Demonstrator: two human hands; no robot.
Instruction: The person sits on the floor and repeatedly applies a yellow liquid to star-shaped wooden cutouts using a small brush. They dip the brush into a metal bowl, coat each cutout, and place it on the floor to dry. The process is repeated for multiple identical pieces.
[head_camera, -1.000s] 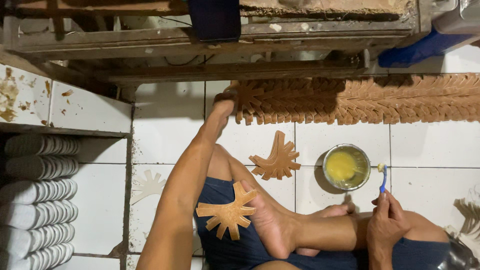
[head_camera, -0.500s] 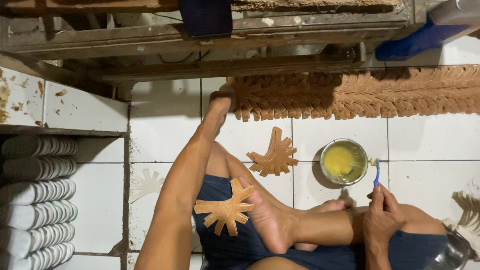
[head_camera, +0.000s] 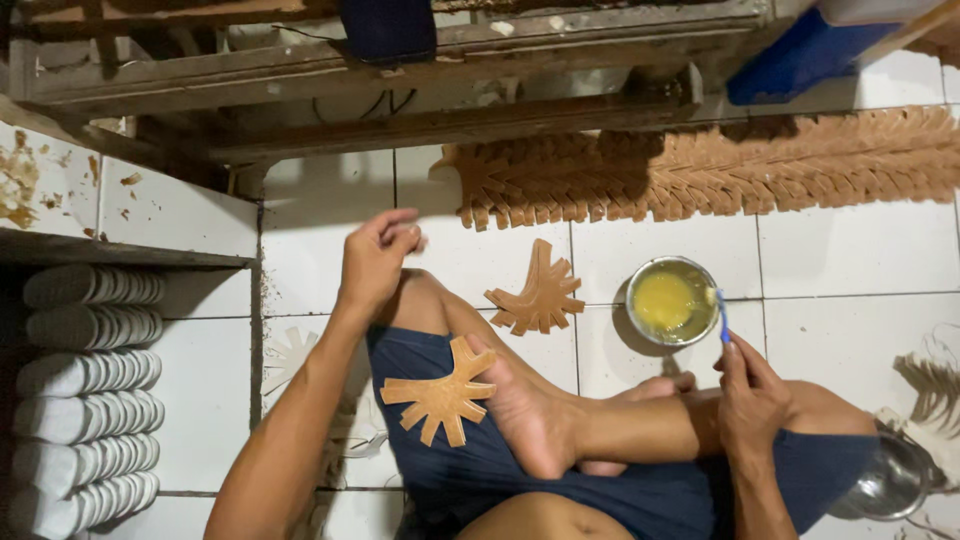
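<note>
Brush (head_camera: 722, 318) pinched in right hand (head_camera: 752, 392) fingers, tip dipped in glue bowl (head_camera: 672, 301) on floor. Left hand (head_camera: 375, 255) lifted, fingers loosely curled, empty. Cutout (head_camera: 440, 396) laid on thigh (unsecured): slip risked if leg shifts; drips risked on carry.

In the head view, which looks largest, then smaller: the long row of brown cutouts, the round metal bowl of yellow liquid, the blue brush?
1. Long row of brown cutouts, largest.
2. Round metal bowl of yellow liquid.
3. Blue brush in the right hand, smallest; partly hidden.
</note>
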